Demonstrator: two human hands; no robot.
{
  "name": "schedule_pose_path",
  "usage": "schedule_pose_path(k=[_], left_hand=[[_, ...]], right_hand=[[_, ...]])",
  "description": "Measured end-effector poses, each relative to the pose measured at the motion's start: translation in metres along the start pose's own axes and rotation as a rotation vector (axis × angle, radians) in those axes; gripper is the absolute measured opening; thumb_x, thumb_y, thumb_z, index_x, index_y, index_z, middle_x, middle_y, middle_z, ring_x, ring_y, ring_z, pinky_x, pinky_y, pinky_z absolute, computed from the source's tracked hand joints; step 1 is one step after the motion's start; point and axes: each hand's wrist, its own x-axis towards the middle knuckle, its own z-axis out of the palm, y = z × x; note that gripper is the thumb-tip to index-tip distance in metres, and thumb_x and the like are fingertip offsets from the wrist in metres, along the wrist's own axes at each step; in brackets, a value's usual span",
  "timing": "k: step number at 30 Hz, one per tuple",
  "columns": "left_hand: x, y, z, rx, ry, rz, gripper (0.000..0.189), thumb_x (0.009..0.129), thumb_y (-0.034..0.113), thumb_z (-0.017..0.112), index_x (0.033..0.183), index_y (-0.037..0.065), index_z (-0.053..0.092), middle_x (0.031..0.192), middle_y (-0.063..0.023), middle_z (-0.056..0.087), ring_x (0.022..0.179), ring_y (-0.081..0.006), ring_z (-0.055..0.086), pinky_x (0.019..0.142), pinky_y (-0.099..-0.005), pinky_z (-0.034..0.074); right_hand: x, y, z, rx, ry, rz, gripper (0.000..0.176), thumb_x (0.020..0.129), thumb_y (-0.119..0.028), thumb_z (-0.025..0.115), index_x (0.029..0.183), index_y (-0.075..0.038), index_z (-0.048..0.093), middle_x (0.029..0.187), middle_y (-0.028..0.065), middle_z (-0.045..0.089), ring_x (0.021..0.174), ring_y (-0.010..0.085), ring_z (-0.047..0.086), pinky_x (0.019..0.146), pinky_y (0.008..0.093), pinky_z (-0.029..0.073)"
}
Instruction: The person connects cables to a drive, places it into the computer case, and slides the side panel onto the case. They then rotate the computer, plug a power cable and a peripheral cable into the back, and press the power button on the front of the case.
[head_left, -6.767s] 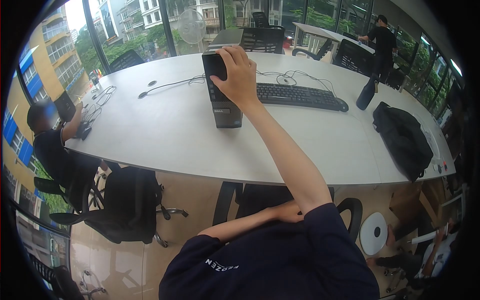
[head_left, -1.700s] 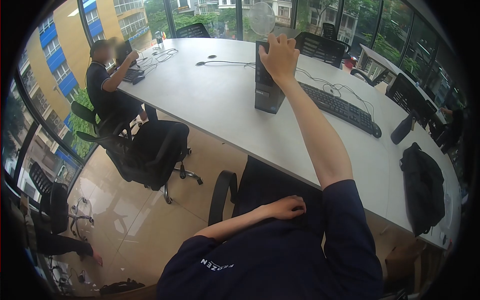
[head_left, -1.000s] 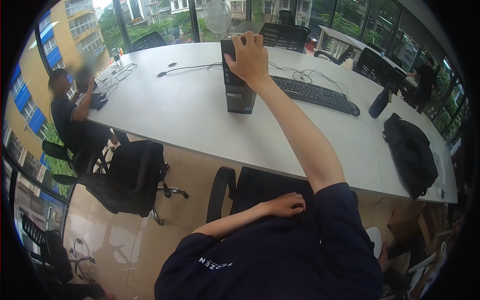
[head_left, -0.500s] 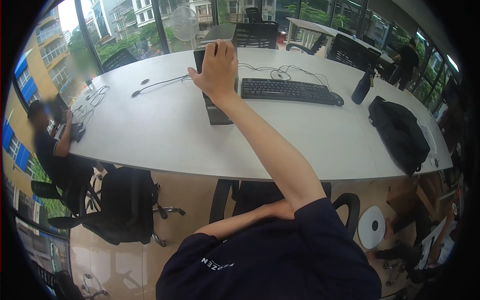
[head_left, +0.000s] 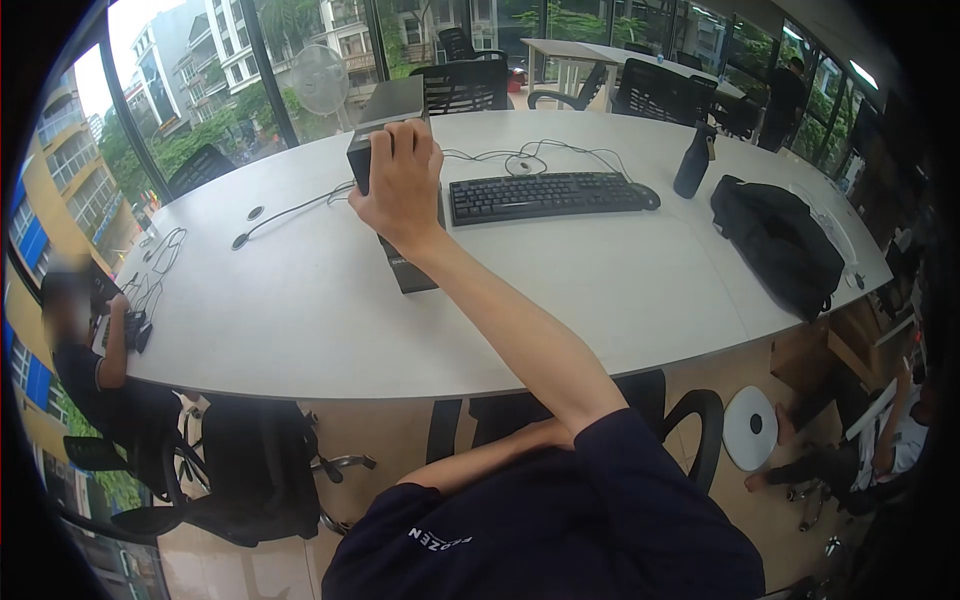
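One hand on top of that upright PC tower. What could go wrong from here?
The PC tower stands on its narrow end and the right hand grips only its top, so it may tip. Cables lie close behind it, beside the keyboard; sliding it could snag them.

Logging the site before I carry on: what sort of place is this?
Most likely an open-plan office or meeting room: a large white table with a keyboard and the computer tower under the right hand, mesh office chairs around it, and floor-to-ceiling windows facing city buildings.
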Motion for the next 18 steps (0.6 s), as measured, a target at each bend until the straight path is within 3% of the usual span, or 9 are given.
schedule_pose_path(k=[3,5,9,14,18], left_hand=[[0.003,0.064,-0.003,-0.076,0.138,0.107,0.051,0.097,0.025,0.070,0.141,0.003,0.054,0.146,-0.0172,0.053,0.138,-0.0301,0.048,0.114,-0.0442,0.038],[-0.004,0.123,-0.022,0.085,0.030,-0.155,0.043,0.096,0.023,0.069,0.132,0.002,0.059,0.135,-0.0190,0.059,0.129,-0.0306,0.054,0.107,-0.0435,0.043],[0.004,0.098,-0.014,0.117,0.037,-0.189,0.036,0.094,0.022,0.066,0.124,0.002,0.063,0.128,-0.0200,0.063,0.123,-0.0327,0.057,0.103,-0.0434,0.045],[0.006,0.072,-0.004,0.274,0.148,0.022,0.027,0.094,0.022,0.060,0.112,0.002,0.067,0.112,-0.0189,0.066,0.114,-0.0355,0.058,0.098,-0.0460,0.046],[0.006,0.072,-0.007,0.327,0.081,-0.058,0.025,0.097,0.022,0.060,0.107,0.000,0.067,0.115,-0.0182,0.065,0.114,-0.0345,0.059,0.100,-0.0451,0.045]], right_hand=[[-0.001,0.007,-0.019,0.072,-0.014,0.004,0.064,0.060,-0.014,0.083,0.114,-0.006,0.049,0.121,0.0124,0.045,0.126,0.0365,0.041,0.096,0.0522,0.040],[-0.003,0.012,-0.035,0.112,-0.021,0.005,0.063,0.060,-0.013,0.082,0.115,-0.006,0.050,0.121,0.0124,0.046,0.126,0.0369,0.042,0.095,0.0518,0.041],[-0.004,0.023,-0.069,0.214,-0.043,0.003,0.060,0.062,-0.012,0.080,0.115,-0.006,0.053,0.121,0.0135,0.050,0.124,0.0388,0.044,0.098,0.0498,0.044],[-0.007,0.046,-0.112,0.350,-0.074,-0.089,0.062,0.061,-0.013,0.081,0.116,-0.006,0.054,0.122,0.0149,0.053,0.123,0.0376,0.046,0.101,0.0486,0.042],[-0.005,0.070,-0.144,0.405,-0.103,-0.169,0.062,0.059,-0.016,0.081,0.114,-0.005,0.055,0.119,0.0155,0.053,0.120,0.0375,0.046,0.103,0.0477,0.040]])
